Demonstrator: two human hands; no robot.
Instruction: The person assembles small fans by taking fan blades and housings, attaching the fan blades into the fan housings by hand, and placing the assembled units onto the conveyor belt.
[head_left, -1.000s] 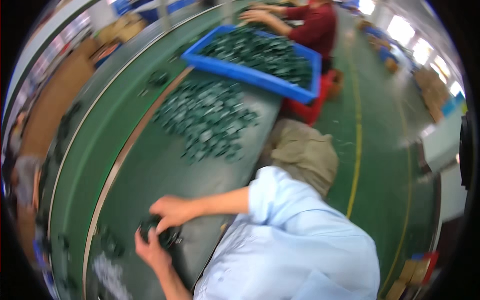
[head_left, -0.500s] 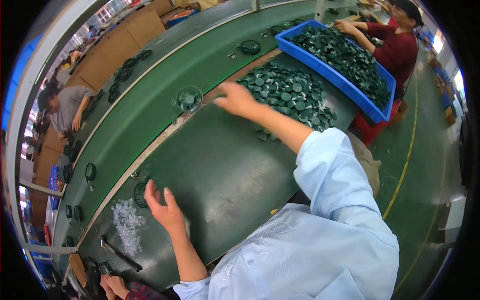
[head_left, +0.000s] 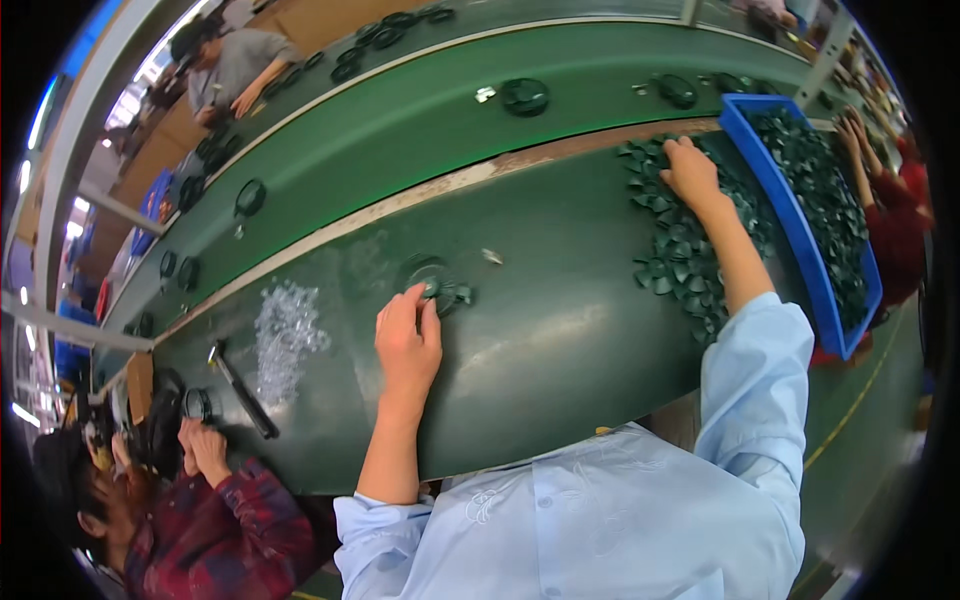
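Near the middle of the green work table, my left hand (head_left: 405, 340) is closed on a dark green round openwork part (head_left: 462, 295), its thumb and fingers at the part's hub. A small pale piece (head_left: 492, 257) lies just to the right of it. At the far right, my right hand (head_left: 692, 175) reaches into a pile of small dark green round caps (head_left: 690, 270). Its fingers are drawn together at the pile's far edge; what lies between them cannot be made out.
A blue bin (head_left: 800, 235) full of green caps borders the pile. Left lie clear plastic pieces (head_left: 285, 340) and a hammer (head_left: 243, 390). A conveyor belt (head_left: 400, 130) carries round dark parts (head_left: 525, 97). A co-worker in a plaid sleeve (head_left: 255, 520) sits at left; others work beyond.
My left hand went from open beside a round basket-like part to gripping a round part mid-table. My right hand moved right, from near the belt edge to the caps. The view has turned.
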